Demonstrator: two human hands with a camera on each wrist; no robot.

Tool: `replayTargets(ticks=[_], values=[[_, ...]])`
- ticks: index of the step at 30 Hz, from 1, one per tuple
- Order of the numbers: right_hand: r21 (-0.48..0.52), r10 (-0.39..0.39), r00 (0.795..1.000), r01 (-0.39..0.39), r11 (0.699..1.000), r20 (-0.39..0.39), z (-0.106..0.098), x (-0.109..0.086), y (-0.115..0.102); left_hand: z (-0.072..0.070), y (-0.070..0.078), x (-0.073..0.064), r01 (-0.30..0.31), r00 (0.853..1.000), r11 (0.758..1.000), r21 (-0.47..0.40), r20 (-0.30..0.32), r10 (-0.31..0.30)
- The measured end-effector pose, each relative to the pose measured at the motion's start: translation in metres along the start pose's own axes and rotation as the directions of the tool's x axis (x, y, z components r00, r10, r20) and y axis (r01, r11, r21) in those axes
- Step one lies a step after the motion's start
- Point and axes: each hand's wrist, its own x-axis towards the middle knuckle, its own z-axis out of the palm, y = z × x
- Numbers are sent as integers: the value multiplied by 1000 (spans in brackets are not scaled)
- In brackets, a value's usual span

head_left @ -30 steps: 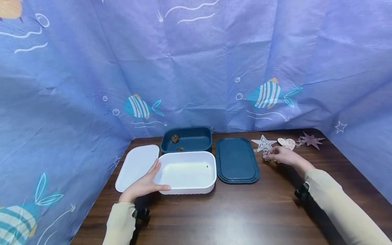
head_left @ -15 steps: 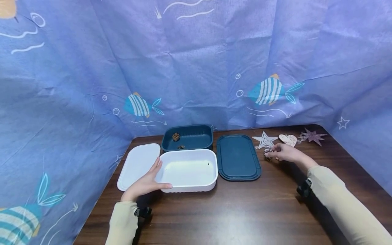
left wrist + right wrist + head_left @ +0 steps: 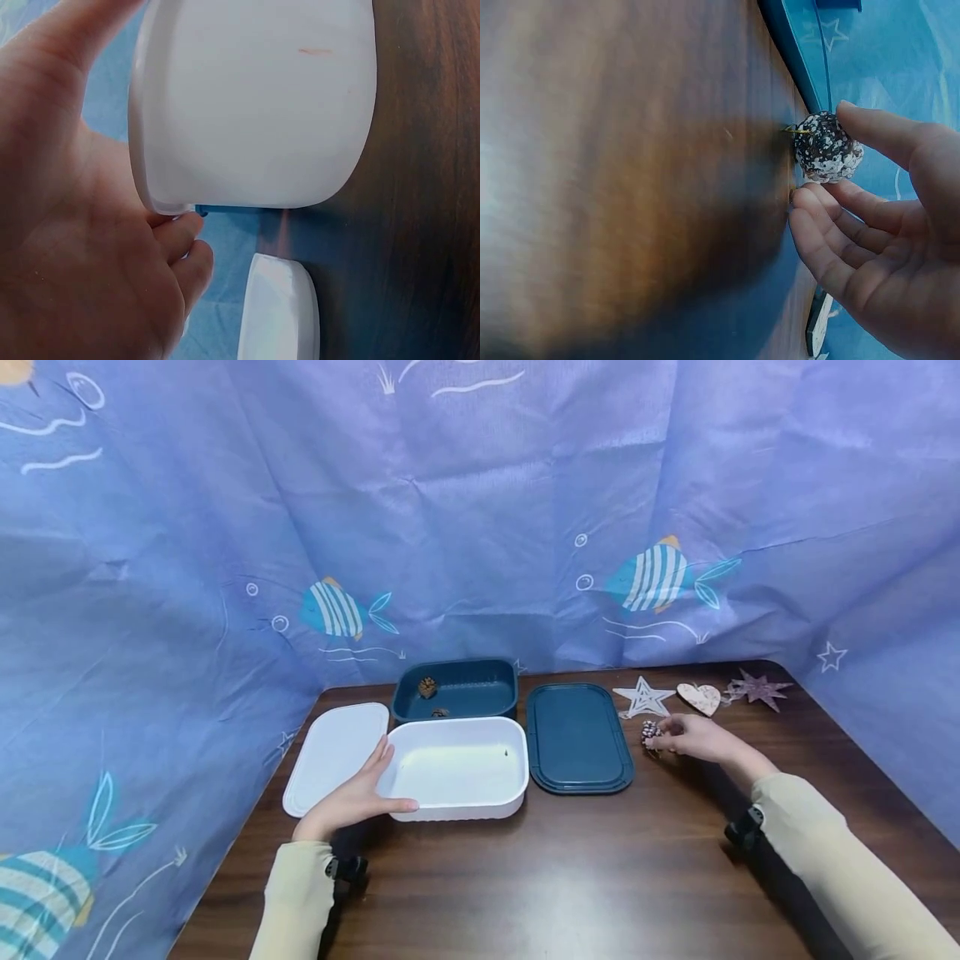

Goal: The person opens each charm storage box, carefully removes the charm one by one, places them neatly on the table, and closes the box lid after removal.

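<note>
At the left end of a white rectangular box (image 3: 459, 813), my left hand (image 3: 352, 797) rests with fingers spread, the thumb along the front rim and the fingertips by the back-left corner. The left wrist view shows the palm (image 3: 82, 277) close beside the box's end wall (image 3: 255, 105). On the right, my right hand (image 3: 697, 737) pinches a white-tipped pine cone (image 3: 651, 737) at the table surface. In the right wrist view the thumb lies on one side of the pine cone (image 3: 829, 150) and the fingers on the other; a yellowish loop sticks out of it.
Behind the white box stands a dark blue box (image 3: 480, 695) holding a brown pine cone (image 3: 427, 687) and another partly hidden one. A white lid (image 3: 337, 756) lies left, a blue lid (image 3: 580, 739) right. A white star (image 3: 643, 697), heart (image 3: 699, 697) and purple star (image 3: 759, 688) lie at back right.
The head view has shifted slightly. Both hands keep nearly the same places; the right fingers have drawn a little to the side, so more of the pine cone shows.
</note>
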Motion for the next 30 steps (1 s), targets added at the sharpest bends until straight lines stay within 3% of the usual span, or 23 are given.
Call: replayTargets(ticks=[7, 16, 30], values=[[-144, -12, 997, 1, 990, -76, 5, -13, -9, 2, -1, 1, -17, 1000, 1000, -12, -9, 17], [-144, -2, 996, -12, 990, -92, 18, -28, -13, -1, -2, 1, -20, 1000, 1000, 5, -5, 20], [-111, 20, 996, -30, 993, -92, 21, -28, -18, -3, -1, 0, -15, 1000, 1000, -4, 7, 15]])
